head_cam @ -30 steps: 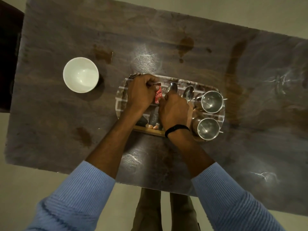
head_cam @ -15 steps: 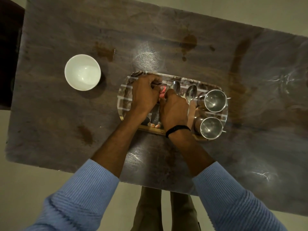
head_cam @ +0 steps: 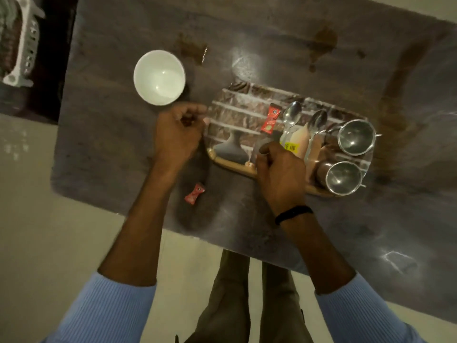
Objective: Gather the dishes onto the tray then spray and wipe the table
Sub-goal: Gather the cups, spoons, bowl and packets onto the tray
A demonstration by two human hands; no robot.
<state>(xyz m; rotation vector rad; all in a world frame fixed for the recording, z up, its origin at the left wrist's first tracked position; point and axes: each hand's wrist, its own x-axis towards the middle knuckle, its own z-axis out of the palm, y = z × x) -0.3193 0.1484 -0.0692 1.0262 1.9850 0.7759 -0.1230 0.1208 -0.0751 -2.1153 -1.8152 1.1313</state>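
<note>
A brick-patterned tray [head_cam: 237,112] lies on the dark table [head_cam: 247,33]. On it are two steel cups [head_cam: 356,136] [head_cam: 343,178], two spoons [head_cam: 291,115] [head_cam: 319,122], pale packets with a yellow label [head_cam: 299,142] and a red sachet [head_cam: 272,118]. My right hand [head_cam: 279,174] is over the tray's near rim, fingers curled, pinching the sachet's lower end. My left hand [head_cam: 176,137] is a blurred fist just left of the tray; nothing shows in it. A white bowl [head_cam: 159,78] stands on the table beyond that hand. A small red wrapper [head_cam: 194,193] lies on the table near the front edge.
Brown spill stains mark the table behind the bowl [head_cam: 193,48], at the back [head_cam: 324,42] and right of the tray [head_cam: 395,95]. A white plastic basket [head_cam: 22,40] sits off the table's left end. My legs [head_cam: 247,293] stand at the near edge.
My hands have parted: the left one pulled off the tray to the left, the right one drew back to the near rim. A red wrapper now lies on the table.
</note>
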